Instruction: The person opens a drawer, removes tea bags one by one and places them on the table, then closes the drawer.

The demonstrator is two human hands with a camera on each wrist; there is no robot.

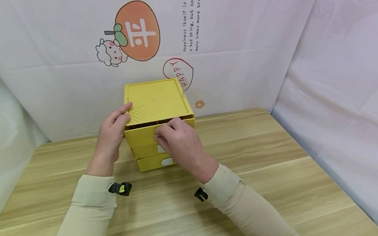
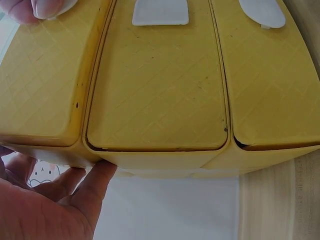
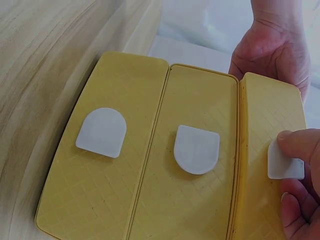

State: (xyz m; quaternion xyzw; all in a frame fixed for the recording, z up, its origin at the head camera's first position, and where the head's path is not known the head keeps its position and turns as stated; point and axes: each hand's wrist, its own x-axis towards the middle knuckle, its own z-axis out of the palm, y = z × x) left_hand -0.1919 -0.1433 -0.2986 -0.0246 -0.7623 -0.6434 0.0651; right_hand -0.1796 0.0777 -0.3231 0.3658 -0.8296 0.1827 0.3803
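Note:
A yellow chest of three drawers (image 1: 156, 98) stands on the table, with a white tab on each drawer front. My right hand (image 1: 185, 145) pinches the white tab (image 3: 281, 169) of the top drawer (image 3: 267, 107) between thumb and fingers. That drawer sticks out a little, leaving a dark gap under the chest's top edge; its contents are hidden. Along the chest's left side my left hand (image 1: 109, 136) rests with its fingers extended against the wall. The middle drawer (image 2: 157, 90) sits flush in its frame. Below it is the bottom drawer (image 3: 102, 180), with its own tab (image 3: 102, 132).
The wood-grain table (image 1: 265, 156) extends on both sides of the chest. Behind it hangs a white printed sheet (image 1: 239, 66), close to the chest's back. Another white sheet (image 1: 356, 96) borders the right side. Dark bands (image 1: 122, 188) show at both wrists.

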